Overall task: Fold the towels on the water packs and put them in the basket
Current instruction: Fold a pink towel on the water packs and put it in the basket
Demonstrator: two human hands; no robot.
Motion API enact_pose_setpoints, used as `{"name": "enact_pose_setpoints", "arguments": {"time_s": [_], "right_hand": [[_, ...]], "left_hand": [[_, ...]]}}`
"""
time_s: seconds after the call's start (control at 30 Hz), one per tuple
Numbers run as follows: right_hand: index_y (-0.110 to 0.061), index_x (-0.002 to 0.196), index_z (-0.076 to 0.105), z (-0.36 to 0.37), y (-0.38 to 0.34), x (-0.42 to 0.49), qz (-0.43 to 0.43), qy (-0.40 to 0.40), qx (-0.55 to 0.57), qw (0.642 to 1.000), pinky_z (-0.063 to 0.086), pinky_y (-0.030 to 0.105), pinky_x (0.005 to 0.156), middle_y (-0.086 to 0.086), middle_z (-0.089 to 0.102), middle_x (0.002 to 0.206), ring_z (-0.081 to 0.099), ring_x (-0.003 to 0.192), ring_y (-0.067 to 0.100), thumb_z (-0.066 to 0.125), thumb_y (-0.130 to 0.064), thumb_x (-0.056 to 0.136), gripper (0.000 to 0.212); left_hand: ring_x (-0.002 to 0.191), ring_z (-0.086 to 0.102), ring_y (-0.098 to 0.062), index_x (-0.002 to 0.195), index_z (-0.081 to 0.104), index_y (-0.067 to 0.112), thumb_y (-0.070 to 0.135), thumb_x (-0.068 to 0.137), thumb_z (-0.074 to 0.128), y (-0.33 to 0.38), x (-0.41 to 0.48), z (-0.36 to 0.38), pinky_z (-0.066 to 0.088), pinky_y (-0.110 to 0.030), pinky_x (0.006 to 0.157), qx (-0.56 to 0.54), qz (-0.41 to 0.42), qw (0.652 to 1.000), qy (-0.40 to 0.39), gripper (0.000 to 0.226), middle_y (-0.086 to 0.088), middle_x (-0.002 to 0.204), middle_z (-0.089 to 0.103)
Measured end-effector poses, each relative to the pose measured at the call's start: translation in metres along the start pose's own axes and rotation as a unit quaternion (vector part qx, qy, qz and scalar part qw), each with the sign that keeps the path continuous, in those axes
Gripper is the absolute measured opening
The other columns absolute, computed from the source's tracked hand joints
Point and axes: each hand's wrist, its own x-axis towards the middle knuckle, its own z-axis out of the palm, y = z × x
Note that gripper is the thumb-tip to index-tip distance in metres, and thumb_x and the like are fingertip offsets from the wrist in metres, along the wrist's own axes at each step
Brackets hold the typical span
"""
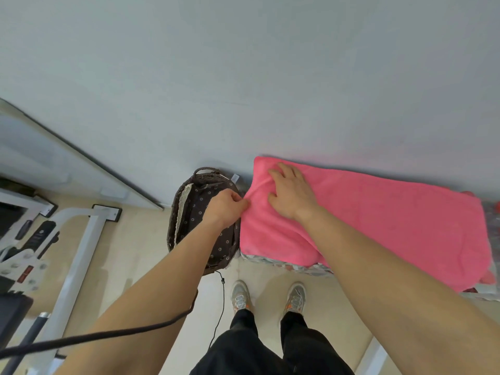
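Note:
A pink towel [384,217] lies spread over the water packs [286,262], whose printed wrap shows under its near edge. My left hand [224,208] pinches the towel's left edge between thumb and fingers. Flat on the towel's left end, my right hand [290,192] presses down with fingers spread, and the cloth bunches between the two hands. A dark wicker basket [180,212] with a flowered dark lining stands on the floor just left of the packs, partly hidden by my left arm.
A pale wall rises right behind the packs and basket. White metal frame legs [81,244] and dark equipment stand at the left. A black cable [108,334] crosses my left forearm and hangs to the floor. My feet [267,296] stand on beige floor in front.

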Motion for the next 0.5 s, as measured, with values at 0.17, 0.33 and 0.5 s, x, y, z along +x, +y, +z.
{"name": "enact_pose_setpoints", "arguments": {"time_s": [0.17, 0.33, 0.5], "right_hand": [[-0.017, 0.104, 0.064, 0.017, -0.037, -0.045, 0.002, 0.143, 0.052, 0.988, 0.048, 0.042, 0.081, 0.006, 0.057, 0.104, 0.054, 0.097, 0.031, 0.06, -0.019, 0.081, 0.023], [-0.016, 0.097, 0.061, 0.053, -0.085, -0.085, 0.068, 0.101, -0.008, 0.993, 0.045, 0.037, 0.065, 0.006, 0.059, 0.092, 0.059, 0.085, 0.029, 0.068, -0.038, 0.079, 0.029], [-0.015, 0.097, 0.054, 0.066, -0.104, -0.1, 0.134, 0.073, -0.053, 0.987, 0.032, 0.035, 0.06, 0.008, 0.051, 0.096, 0.05, 0.082, 0.027, 0.083, -0.047, 0.055, 0.06]], "left_hand": [[0.076, 0.062, -0.02, 0.093, 0.062, 0.014, 0.044, 0.071, 0.062, 0.026, 0.027, -0.01, 0.056, -0.044, 0.084, -0.039, 0.006, 0.999, -0.028, 0.037, -0.006, 0.093, 0.071], [0.084, 0.069, -0.03, 0.11, 0.045, 0.019, 0.023, 0.081, 0.063, 0.058, 0.053, -0.008, 0.055, -0.037, 0.07, -0.142, 0.007, 0.988, -0.056, 0.034, -0.015, 0.102, 0.069], [0.086, 0.061, -0.022, 0.079, 0.054, 0.024, 0.011, 0.084, 0.06, 0.073, 0.051, -0.005, 0.044, -0.025, 0.074, -0.064, 0.095, 0.993, -0.032, 0.016, -0.002, 0.09, 0.064]]}}
